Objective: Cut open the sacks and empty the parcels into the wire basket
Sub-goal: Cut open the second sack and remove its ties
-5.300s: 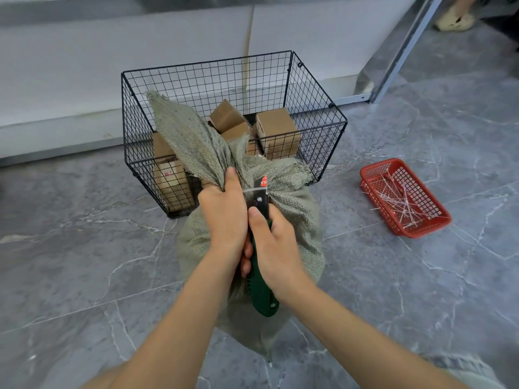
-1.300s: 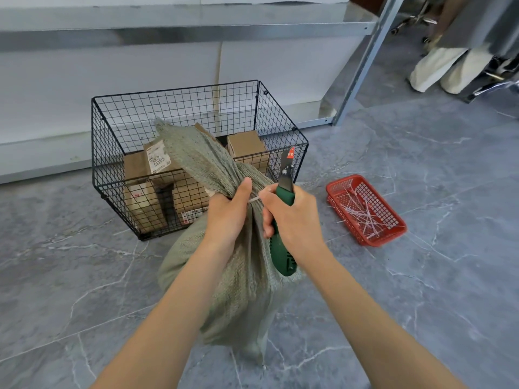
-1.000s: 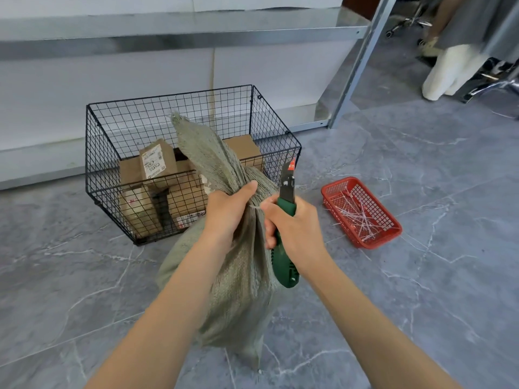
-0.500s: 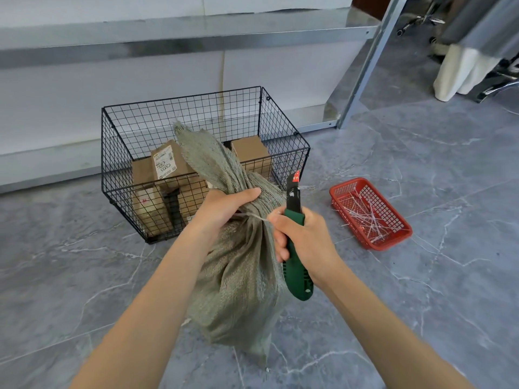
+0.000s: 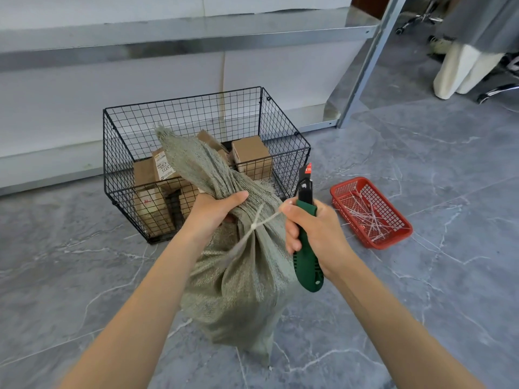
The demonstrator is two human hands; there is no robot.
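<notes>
Sack (image 5: 241, 279) stands on floor just in front of wire basket (image 5: 283, 141). Left hand (image 5: 213, 213) fisted round sack neck; right hand (image 5: 314, 234) clenched on green knife (image 5: 306, 265), pinching tie (image 5: 266, 220). Parcels (image 5: 251, 157) inside basket; red tray (image 5: 370, 213) right of it.

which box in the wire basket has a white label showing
The tilted box at the left, leaning behind the sack; the other boxes show plain brown card.

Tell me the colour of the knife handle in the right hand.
Dark green, seen in the head view: the knife handle sits in the right hand.
</notes>
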